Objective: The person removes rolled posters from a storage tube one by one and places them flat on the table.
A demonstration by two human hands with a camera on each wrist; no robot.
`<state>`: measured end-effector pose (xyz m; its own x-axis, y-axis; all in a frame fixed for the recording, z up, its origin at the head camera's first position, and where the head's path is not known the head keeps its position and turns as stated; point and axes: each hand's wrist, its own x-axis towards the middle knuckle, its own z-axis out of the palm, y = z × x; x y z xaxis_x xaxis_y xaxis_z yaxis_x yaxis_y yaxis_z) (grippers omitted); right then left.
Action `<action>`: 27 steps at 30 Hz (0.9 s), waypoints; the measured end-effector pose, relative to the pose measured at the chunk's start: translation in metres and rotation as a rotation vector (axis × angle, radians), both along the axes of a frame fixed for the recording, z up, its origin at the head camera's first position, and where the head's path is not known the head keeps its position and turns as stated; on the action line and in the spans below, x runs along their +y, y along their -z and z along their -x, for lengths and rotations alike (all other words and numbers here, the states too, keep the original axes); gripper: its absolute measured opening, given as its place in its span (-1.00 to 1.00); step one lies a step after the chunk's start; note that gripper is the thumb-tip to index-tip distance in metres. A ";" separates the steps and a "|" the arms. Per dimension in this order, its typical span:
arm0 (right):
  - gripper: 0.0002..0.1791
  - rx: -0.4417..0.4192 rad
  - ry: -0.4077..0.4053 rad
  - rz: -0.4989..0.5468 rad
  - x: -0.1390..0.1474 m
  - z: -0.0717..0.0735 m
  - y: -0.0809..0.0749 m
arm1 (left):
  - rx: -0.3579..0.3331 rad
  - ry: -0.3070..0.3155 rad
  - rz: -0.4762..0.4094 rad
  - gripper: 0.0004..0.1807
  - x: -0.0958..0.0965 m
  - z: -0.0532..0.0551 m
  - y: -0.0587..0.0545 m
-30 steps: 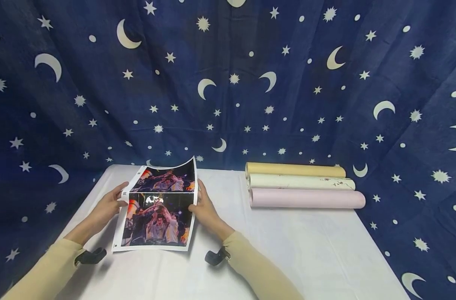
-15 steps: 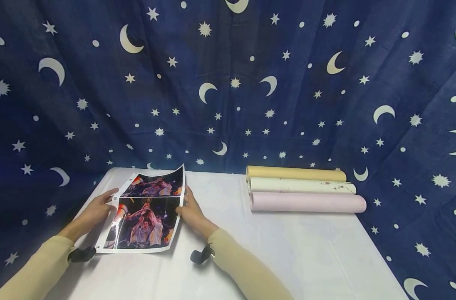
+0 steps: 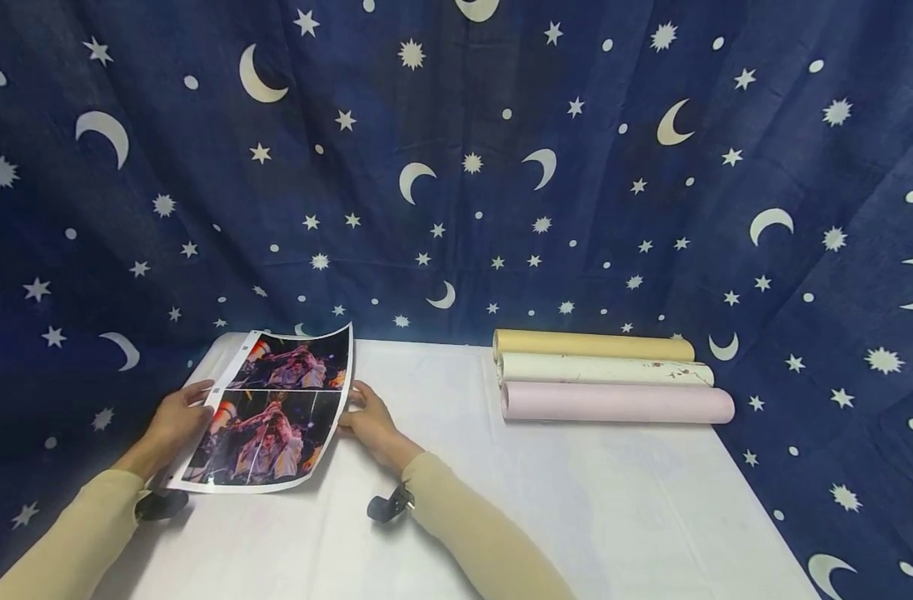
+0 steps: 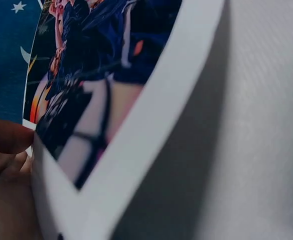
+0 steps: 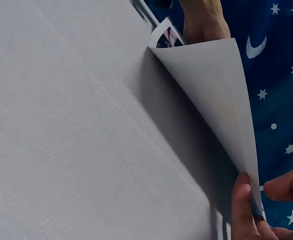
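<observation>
A glossy white-bordered photo print (image 3: 269, 437) with two colour pictures is held at the left of the table, its right side bowed upward. My left hand (image 3: 177, 421) grips its left edge; in the left wrist view that hand's thumb (image 4: 11, 136) lies at the border. At the right edge is my right hand (image 3: 374, 425), thumb and fingers either side of it. The right wrist view shows the print's plain white back (image 5: 216, 90), with fingers (image 5: 241, 200) against it. A shadow lies on the cloth beneath the raised part.
Three rolls lie side by side at the back right: a yellow one (image 3: 591, 342), a white patterned one (image 3: 599, 369) and a pink one (image 3: 614, 403). A white cloth (image 3: 576, 508) covers the table. Behind hangs a dark blue curtain (image 3: 486, 192) with moons and stars.
Both hands have carried the print leftward, and it now leans over more to the left at its lower end. The rolls have stayed where they were.
</observation>
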<state>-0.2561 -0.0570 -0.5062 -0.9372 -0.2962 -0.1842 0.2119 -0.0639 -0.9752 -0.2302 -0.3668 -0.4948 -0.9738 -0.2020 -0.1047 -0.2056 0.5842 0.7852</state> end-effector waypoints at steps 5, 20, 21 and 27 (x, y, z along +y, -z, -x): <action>-0.09 -0.004 0.021 -0.018 -0.002 -0.003 0.001 | 0.031 -0.024 0.008 -0.29 -0.001 -0.002 0.002; -0.25 0.083 0.047 -0.119 0.006 -0.012 -0.013 | 0.033 0.062 -0.103 -0.24 -0.008 -0.001 -0.023; -0.26 0.081 0.034 -0.101 0.008 -0.013 -0.016 | 0.042 0.069 -0.113 -0.21 -0.008 0.000 -0.026; -0.26 0.118 -0.024 -0.021 0.020 -0.017 -0.031 | 0.147 0.085 -0.217 -0.21 0.001 0.002 -0.040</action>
